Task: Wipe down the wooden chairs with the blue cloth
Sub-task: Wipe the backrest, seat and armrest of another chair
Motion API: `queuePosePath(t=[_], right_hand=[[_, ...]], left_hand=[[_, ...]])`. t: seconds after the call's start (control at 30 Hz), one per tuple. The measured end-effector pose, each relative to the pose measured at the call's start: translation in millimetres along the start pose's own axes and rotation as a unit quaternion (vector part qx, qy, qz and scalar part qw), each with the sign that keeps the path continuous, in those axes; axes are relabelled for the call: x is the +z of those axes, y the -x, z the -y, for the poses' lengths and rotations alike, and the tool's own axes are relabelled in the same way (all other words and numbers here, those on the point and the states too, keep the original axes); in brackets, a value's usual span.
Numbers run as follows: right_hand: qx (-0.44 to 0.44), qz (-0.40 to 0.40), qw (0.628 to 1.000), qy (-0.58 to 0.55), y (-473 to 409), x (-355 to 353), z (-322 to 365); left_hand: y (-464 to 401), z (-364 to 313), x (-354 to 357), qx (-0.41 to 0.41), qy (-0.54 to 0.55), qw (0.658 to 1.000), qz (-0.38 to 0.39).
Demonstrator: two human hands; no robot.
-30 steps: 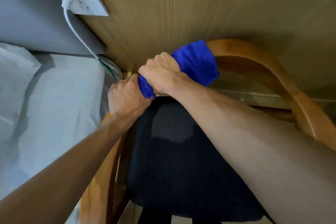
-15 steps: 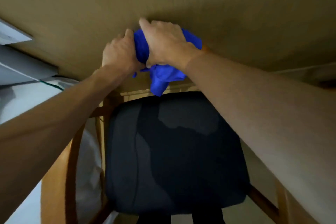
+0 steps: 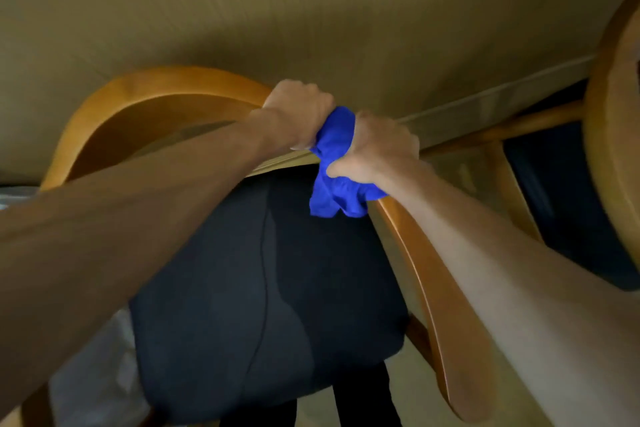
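In the head view, a wooden chair (image 3: 433, 274) with a curved back rail and a dark padded seat (image 3: 263, 288) is seen from above, close to a wood-grain wall panel (image 3: 311, 10). A blue cloth (image 3: 334, 166) is bunched on the curved rail at the right part of its arc, where the rail bends down toward the near right side. The cloth is gripped from both sides. The left hand (image 3: 299, 118) is closed in a fist over the rail, with its fingers curled round the upper end of the cloth; the knuckles are turned toward the wall. The right hand (image 3: 379, 149) is clenched just beside it, with the cloth squeezed between thumb and curled fingers, and a loose fold of the fabric is left hanging below the hand over the edge of the seat. The two hands are set almost touching, separated only by the band of blue fabric. Both forearms are stretched in from the lower corners of the frame. A second wooden chair (image 3: 616, 149), partly cut off, is seen at the right edge, with a dark seat behind its frame. Pale fabric (image 3: 93, 378) is visible at the lower left, below the seat. The picture is somewhat blurred.
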State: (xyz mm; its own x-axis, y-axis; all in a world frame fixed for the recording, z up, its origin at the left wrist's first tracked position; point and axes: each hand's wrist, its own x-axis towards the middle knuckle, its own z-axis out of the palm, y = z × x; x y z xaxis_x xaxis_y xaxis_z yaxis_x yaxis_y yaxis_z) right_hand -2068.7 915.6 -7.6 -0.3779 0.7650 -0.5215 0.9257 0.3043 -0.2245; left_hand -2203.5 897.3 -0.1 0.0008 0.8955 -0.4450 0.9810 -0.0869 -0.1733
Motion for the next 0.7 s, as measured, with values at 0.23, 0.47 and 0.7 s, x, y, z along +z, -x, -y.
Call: queuePosePath(t=[0.23, 0.47, 0.7], right_hand=[[-0.049, -0.112, 0.991, 0.05, -13.6, 17.7, 41.4], [-0.143, -0.171, 0.973, 0.063, -37.6, 21.1, 78.6], [-0.118, -0.119, 0.985, 0.045, -23.5, 15.6, 46.3]], left_hand=[[12.1, 39.6, 7.5, 0.004, -0.017, 1.0, -0.015], [45.4, 101.4, 13.0, -0.08, -0.002, 0.996, -0.033], [24.3, 54.2, 4.2, -0.068, -0.073, 0.995, 0.003]])
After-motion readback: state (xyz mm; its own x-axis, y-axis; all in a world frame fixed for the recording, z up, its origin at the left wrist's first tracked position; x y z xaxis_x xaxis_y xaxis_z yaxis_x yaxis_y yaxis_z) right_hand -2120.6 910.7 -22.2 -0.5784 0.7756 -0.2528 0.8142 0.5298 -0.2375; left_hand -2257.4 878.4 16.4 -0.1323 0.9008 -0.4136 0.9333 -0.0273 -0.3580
